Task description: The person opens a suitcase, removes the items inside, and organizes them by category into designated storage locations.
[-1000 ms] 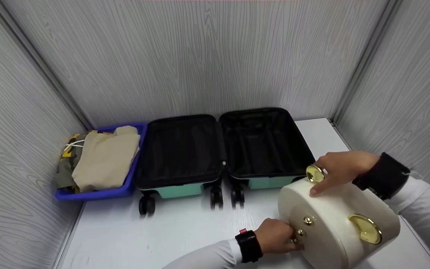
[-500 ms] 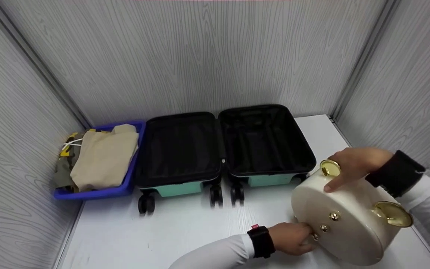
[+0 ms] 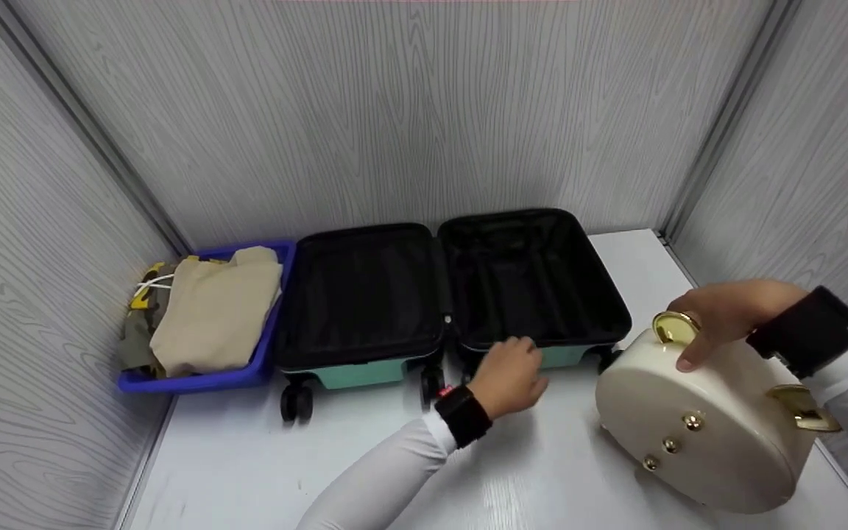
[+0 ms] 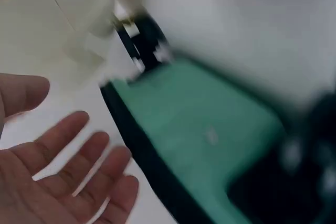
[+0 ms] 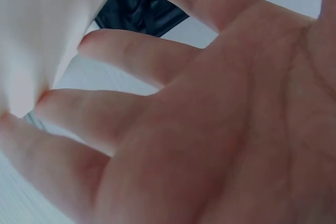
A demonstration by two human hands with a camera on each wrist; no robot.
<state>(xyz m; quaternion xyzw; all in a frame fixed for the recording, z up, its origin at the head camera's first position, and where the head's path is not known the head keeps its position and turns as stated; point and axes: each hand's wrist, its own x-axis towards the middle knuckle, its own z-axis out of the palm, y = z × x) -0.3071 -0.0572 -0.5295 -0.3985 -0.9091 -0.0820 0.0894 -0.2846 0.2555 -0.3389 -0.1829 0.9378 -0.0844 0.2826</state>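
My right hand (image 3: 726, 320) grips a cream oval case (image 3: 689, 412) with gold feet and gold knobs at the right of the white table. Its thumb lies on the rounded side by a gold foot; in the right wrist view, spread fingers (image 5: 121, 61) touch the cream surface. The case is tilted, its flat face with several knobs turned left and forward. My left hand (image 3: 509, 379) is away from the case, over the table in front of an open suitcase (image 3: 365, 294). In the left wrist view its relaxed fingers (image 4: 105, 156) hold nothing, near the suitcase's green shell (image 4: 194, 124).
The suitcase lies spread at the back, black inside, with black wheels (image 3: 297, 401) facing me. Left of it stands a blue basket (image 3: 210, 380) holding a folded beige cloth (image 3: 221, 313) and a grey-and-yellow garment (image 3: 143, 324). Grey panel walls (image 3: 424, 110) enclose the table (image 3: 284, 471).
My left hand has let go of the case's lower knob area and moved left and up towards the suitcase. My right hand has shifted the case right and turned it.
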